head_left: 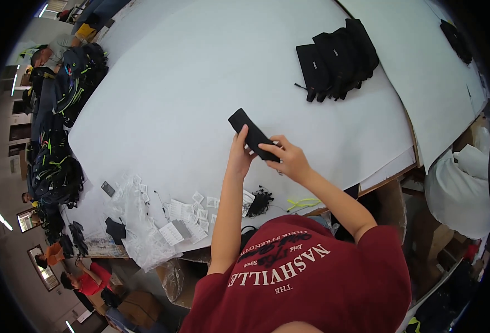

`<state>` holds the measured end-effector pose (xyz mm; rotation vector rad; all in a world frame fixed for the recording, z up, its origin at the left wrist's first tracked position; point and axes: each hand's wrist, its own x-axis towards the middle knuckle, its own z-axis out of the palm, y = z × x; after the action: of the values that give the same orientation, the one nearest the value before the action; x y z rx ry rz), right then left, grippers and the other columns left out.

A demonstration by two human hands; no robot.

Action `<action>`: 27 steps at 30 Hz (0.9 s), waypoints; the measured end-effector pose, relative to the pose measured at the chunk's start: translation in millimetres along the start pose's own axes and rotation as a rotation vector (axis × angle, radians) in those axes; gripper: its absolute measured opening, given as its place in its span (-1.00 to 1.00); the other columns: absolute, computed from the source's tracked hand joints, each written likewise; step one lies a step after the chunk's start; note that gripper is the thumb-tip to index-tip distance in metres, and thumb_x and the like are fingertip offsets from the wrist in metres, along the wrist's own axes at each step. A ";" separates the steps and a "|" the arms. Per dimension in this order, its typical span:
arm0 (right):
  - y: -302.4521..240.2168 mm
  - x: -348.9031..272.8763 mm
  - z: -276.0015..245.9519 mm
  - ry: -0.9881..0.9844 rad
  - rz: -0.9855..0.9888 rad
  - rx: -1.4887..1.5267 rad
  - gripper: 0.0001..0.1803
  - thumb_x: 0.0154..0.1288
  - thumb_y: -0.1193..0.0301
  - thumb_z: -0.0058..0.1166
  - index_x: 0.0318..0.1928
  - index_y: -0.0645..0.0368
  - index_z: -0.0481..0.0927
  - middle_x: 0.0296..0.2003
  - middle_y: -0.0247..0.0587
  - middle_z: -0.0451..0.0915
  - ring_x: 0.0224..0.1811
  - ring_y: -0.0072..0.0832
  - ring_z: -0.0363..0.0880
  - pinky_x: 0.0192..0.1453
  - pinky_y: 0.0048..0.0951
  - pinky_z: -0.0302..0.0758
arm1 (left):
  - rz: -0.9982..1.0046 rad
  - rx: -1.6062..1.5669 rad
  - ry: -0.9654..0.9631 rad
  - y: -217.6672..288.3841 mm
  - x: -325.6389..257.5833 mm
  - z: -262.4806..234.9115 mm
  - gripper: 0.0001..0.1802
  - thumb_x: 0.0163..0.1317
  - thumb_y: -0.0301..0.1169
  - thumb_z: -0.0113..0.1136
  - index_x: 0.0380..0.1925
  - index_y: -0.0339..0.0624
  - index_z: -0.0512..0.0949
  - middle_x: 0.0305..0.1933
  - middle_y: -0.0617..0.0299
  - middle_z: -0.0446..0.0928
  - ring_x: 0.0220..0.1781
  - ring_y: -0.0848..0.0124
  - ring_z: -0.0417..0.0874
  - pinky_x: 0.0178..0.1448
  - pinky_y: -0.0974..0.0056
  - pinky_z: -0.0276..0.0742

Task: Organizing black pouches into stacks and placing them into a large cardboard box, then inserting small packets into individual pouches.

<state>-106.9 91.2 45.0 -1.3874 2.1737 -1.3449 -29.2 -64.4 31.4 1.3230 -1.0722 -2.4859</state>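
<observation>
A narrow, black, oblong fabric piece [245,121], perhaps a folded pouch, is held tilted above the white table [173,105]. My left hand [239,152] grips its near-left side, the thumb lying along the edge. On the right end, my right hand [287,159] closes around it with fingers on the top face. What lies under the piece is hidden. Farther off to the right, several black pouches [334,64] rest in an overlapping row, a zip pull sticking out at their left.
White labels and cards [186,219] are spread along the near edge beside crumpled clear plastic bags [131,213]. A tangle of black cords [260,201] and yellow-green strips [303,203] lie closer to me. Dark backpacks [56,166] crowd the left edge; other people work beyond.
</observation>
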 end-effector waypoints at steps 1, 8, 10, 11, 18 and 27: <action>-3.5 3.8 7.6 -0.068 -0.009 0.002 -0.49 -0.05 0.36 0.34 0.01 -0.06 0.57 -0.08 -0.24 0.45 -0.25 -0.36 0.58 -0.24 -0.40 0.55 | 0.033 0.017 -0.057 -7.3 4.0 -6.8 -0.46 0.16 -0.03 0.24 -0.01 -0.12 0.36 -0.17 0.27 0.48 -0.09 0.39 0.52 -0.02 0.24 0.45; 77.9 94.6 -81.4 0.412 0.133 -0.379 -0.56 0.06 0.34 0.23 0.02 -0.04 0.55 0.06 -0.14 0.41 0.18 -0.17 0.31 0.27 -0.17 0.21 | 0.304 0.455 0.296 -13.6 18.8 -32.0 -0.16 0.14 -0.11 0.29 0.27 -0.33 0.14 0.17 -0.03 0.35 0.20 0.24 0.40 0.25 0.20 0.31; 127.0 113.0 -125.8 0.504 0.260 -0.880 -0.27 -0.02 0.34 0.27 0.24 -0.19 0.35 0.20 -0.09 0.27 0.27 -0.14 0.19 0.27 -0.09 0.19 | 0.460 0.595 0.325 -17.4 27.0 -34.0 -0.06 0.17 -0.06 0.25 0.35 -0.36 0.01 0.30 -0.11 0.22 0.27 0.16 0.34 0.32 0.20 0.24; 152.6 115.3 -141.4 0.404 0.368 -1.073 -0.12 -0.10 0.31 0.32 0.31 -0.25 0.25 0.26 -0.06 0.21 0.28 -0.12 0.19 0.26 -0.09 0.22 | 0.478 0.568 0.312 -22.2 32.7 -36.0 -0.07 0.20 -0.02 0.19 0.36 -0.35 -0.01 0.33 -0.13 0.20 0.33 0.09 0.26 0.37 0.13 0.16; 171.8 131.3 -152.5 0.052 0.548 -1.159 0.00 -0.20 0.26 0.39 0.35 -0.23 0.20 0.32 -0.03 0.15 0.22 -0.10 0.26 0.12 -0.12 0.37 | 0.860 1.043 0.466 -15.0 24.1 -35.1 -0.29 0.35 -0.22 -0.03 0.40 -0.22 -0.03 0.49 -0.03 -0.10 0.47 0.01 -0.05 0.46 0.02 -0.12; 125.8 108.6 -120.8 0.430 0.393 -0.165 -0.31 0.10 0.33 0.15 0.30 0.08 0.31 0.26 -0.06 0.26 0.16 -0.21 0.36 0.20 -0.29 0.36 | 0.762 1.301 0.304 -9.5 28.0 -33.3 -0.37 0.43 -0.18 -0.27 0.42 -0.18 -0.08 0.52 0.08 -0.18 0.54 0.10 -0.22 0.49 -0.05 -0.28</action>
<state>-312.3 88.5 40.5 -0.6922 2.7012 -1.4281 -18.8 -86.7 -5.7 1.0034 -2.5746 -0.8780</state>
